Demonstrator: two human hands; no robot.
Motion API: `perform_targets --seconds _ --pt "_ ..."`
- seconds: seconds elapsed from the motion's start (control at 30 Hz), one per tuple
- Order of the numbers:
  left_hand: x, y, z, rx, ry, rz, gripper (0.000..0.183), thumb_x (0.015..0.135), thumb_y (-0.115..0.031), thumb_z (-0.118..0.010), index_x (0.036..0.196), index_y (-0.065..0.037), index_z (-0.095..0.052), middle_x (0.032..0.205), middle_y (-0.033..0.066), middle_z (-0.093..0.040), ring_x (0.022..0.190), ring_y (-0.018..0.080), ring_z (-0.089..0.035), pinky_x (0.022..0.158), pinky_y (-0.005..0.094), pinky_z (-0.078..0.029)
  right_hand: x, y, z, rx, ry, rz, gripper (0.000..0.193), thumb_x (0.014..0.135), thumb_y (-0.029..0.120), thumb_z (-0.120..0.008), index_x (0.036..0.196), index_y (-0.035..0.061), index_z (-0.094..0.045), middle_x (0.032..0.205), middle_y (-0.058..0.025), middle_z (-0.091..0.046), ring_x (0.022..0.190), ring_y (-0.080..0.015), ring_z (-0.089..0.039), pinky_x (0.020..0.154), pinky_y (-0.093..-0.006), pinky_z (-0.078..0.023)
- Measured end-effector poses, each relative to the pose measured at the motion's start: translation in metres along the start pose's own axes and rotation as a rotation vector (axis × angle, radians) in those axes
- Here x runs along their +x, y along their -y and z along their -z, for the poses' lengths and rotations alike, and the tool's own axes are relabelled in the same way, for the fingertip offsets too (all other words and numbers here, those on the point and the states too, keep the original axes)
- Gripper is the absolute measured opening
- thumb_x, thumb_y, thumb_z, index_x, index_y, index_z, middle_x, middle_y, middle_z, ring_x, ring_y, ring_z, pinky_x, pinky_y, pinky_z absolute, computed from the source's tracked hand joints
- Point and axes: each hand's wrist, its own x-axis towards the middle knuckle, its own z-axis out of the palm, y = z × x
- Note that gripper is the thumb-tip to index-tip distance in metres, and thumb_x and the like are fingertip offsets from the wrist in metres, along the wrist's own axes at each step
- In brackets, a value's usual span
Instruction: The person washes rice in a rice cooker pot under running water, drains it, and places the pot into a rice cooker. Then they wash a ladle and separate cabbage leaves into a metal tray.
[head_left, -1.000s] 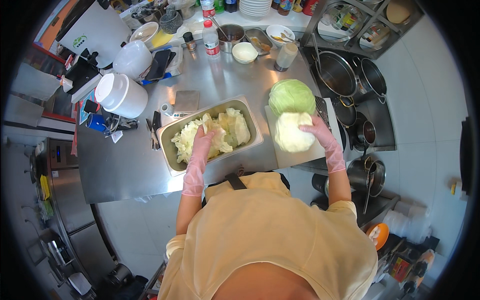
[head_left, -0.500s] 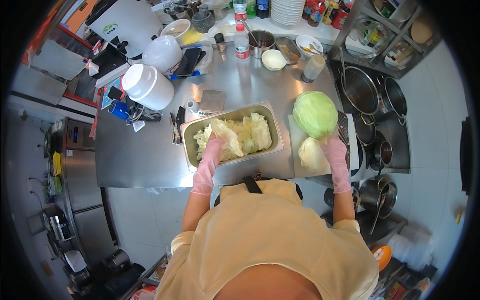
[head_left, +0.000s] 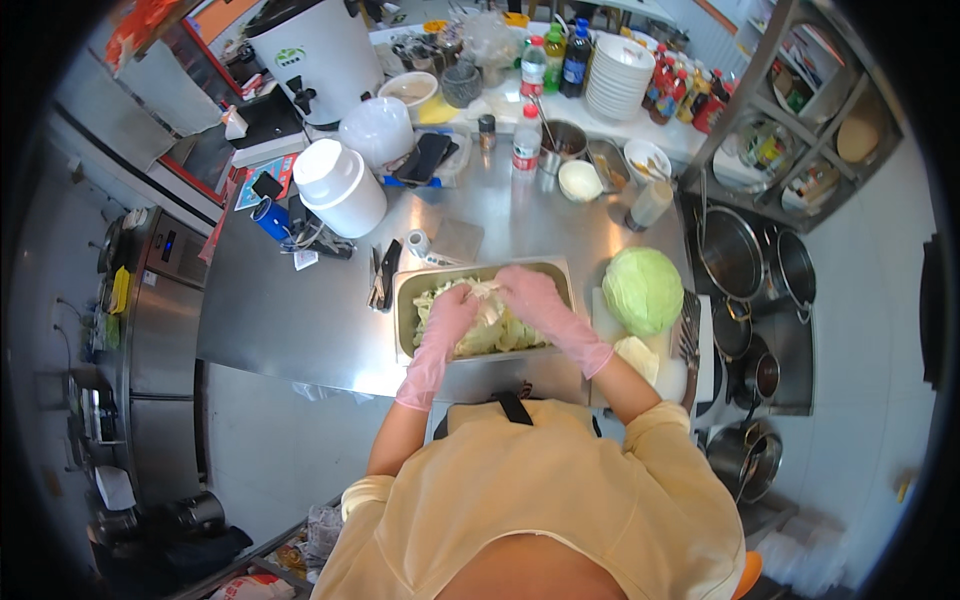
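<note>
Two gloved hands — left hand [head_left: 452, 312], right hand [head_left: 528, 294] — one tray [head_left: 407, 305].

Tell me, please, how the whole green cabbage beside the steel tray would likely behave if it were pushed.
The whole green cabbage looks round and smooth, so it would probably roll rather than slide. Its tight, compact head suggests it is fairly heavy and firm, unlike the loose cut leaves in the steel tray.

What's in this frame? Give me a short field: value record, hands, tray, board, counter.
left hand: pink glove, in the metal tray, on the cut cabbage
right hand: pink glove, also on the cut cabbage in the tray
cutting board: right of the tray, holds a whole green cabbage and a pale cabbage piece
counter: steel; white lidded bucket at rear left
stove side: pots at right
</note>
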Motion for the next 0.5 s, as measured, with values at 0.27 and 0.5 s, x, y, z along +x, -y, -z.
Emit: perform_targets --seconds 0.27,0.5 --pt "-0.008 0.02 0.004 -0.315 0.107 -0.132 0.033 0.096 -0.035 -0.056 0.103 -0.004 -0.064 0.077 -0.0024 -0.058 0.066 0.0066 -0.049 0.06 0.0227 -0.041 0.007 -0.017 -0.032 0.571 -0.015 -0.009 0.027 0.09 0.03 -0.057 0.106 0.0076 -0.062 0.09 -0.0101 -0.064 0.082 -0.0248 -0.063 0.074 -0.0362 -0.049" --pt "-0.015 0.008 -0.016 -0.616 -0.033 -0.158 0.026 0.099 -0.032 -0.05 0.102 -0.009 -0.063 0.075 -0.0077 -0.052 0.064 0.0033 -0.043 0.057 0.0185 -0.037 0.006 -0.023 -0.058 1.455 -0.045 -0.437 0.028 0.093 0.035 -0.059 0.102 0.0082 -0.061 0.081 0.0037 -0.059 0.067 -0.0068 -0.05 0.059 -0.0236 -0.041"
